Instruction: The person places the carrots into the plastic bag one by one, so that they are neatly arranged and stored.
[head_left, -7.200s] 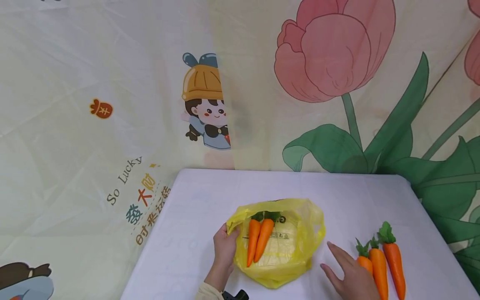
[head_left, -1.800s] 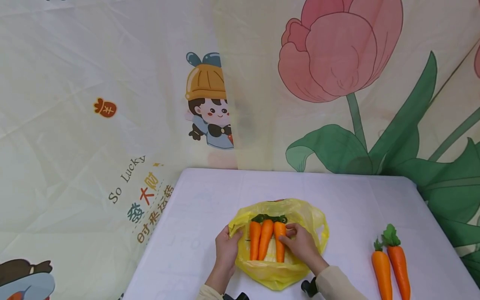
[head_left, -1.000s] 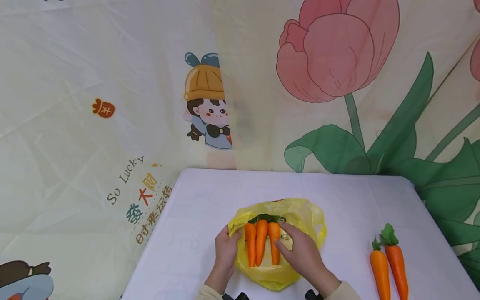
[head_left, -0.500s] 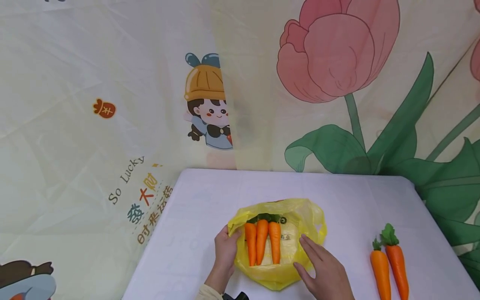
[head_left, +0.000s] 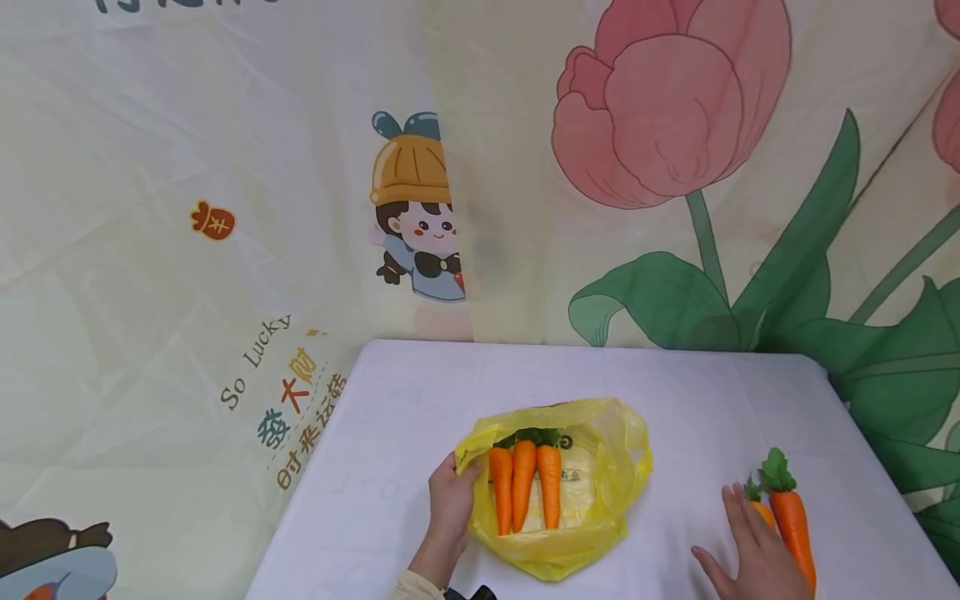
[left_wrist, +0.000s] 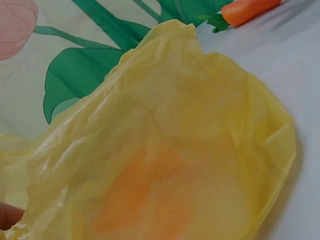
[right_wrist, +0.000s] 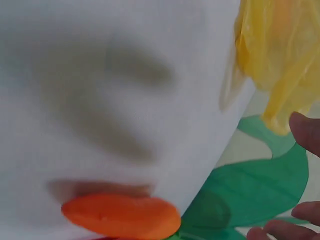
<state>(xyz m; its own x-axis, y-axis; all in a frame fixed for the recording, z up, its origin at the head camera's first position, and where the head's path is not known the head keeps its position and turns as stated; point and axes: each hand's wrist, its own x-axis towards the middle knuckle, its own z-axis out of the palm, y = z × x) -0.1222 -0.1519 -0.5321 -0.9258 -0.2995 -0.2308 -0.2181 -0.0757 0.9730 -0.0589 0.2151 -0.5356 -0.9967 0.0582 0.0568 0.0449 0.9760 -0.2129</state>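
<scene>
A yellow plastic bag (head_left: 555,554) lies on the table with its mouth facing the head camera. Inside, three orange carrots (head_left: 524,483) lie side by side, their green tops toward the back. My left hand (head_left: 450,504) grips the bag's left rim; in the left wrist view the bag (left_wrist: 165,110) fills most of the picture and the carrots show through it. My right hand (head_left: 757,550), fingers extended and holding nothing, is over the nearer of two carrots at the right, hiding most of it. Beside it lies the other carrot (head_left: 793,529), redder, with a leafy top.
The white-covered table (head_left: 420,400) ends at a fabric backdrop (head_left: 510,167) printed with tulips and a cartoon figure. A black device (head_left: 480,592) is at my left wrist, at the bottom edge of the head view.
A third carrot went into the bag from the right-hand group. My right hand then let it go and moved right, over the two carrots outside. My left hand stays on the rim.
</scene>
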